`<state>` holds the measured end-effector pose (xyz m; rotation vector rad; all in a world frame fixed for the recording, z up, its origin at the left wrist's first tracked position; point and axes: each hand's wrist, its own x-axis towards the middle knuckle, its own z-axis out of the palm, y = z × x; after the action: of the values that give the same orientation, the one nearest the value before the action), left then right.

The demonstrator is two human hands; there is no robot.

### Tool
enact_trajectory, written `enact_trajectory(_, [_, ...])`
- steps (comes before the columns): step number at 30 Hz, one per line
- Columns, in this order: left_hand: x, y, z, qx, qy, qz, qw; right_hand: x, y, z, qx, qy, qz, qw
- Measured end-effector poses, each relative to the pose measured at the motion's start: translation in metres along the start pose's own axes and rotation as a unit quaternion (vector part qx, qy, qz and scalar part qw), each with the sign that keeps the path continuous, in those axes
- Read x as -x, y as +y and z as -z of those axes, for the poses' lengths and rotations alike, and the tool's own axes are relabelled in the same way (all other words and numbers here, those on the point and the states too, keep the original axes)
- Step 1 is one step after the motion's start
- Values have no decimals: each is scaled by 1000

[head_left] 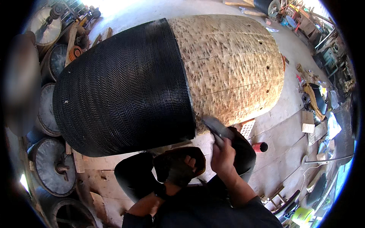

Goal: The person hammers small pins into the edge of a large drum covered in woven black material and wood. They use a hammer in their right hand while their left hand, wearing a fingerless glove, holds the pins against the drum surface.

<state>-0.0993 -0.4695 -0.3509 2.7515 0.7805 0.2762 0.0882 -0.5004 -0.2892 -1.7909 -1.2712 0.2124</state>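
Observation:
A large drum (121, 91) lies across the middle, its left part covered in black ridged material, its right part a pale, pitted surface (232, 64) with lengthwise seams. My right hand (223, 155) grips a grey flat-bladed tool (216, 127), whose blade touches or nearly touches the pale surface beside the black edge, low on the drum. My left hand (182, 169), darkened or gloved, has its fingers curled on a dark, open container (163, 159) below the drum, between my knees. The container's contents are too dark to make out.
Metal-ended rollers (53, 163) are stacked along the left with wooden boards. A red-and-black cylinder (259, 147) stands on the floor (281, 140) right of my knee. Clutter of boards, sheets and tools lines the right side (319, 125). Another dark roller (266, 5) lies at the back.

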Motion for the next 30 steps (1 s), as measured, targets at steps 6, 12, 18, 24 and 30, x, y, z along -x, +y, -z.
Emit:
enact_trajectory(6, [-1,-2,-20,-36,-52,-23,998,15,-10,2,-108,35,7,994])
enact_trajectory(12, [-7,4,-16,-1,-18,13,1000,-4,-2,-12,33,-74,-71,994])
enact_trajectory(18, [-1,6,4,19,-141,14,990,20,-11,5,-167,64,26,983])
enact_trajectory(24, [-12,12,77,-17,-86,-51,995,-4,8,-20,56,-68,-99,991])
enact_trajectory(30, [7,1,28,31,61,-106,992,18,-1,0,-62,84,116,988])
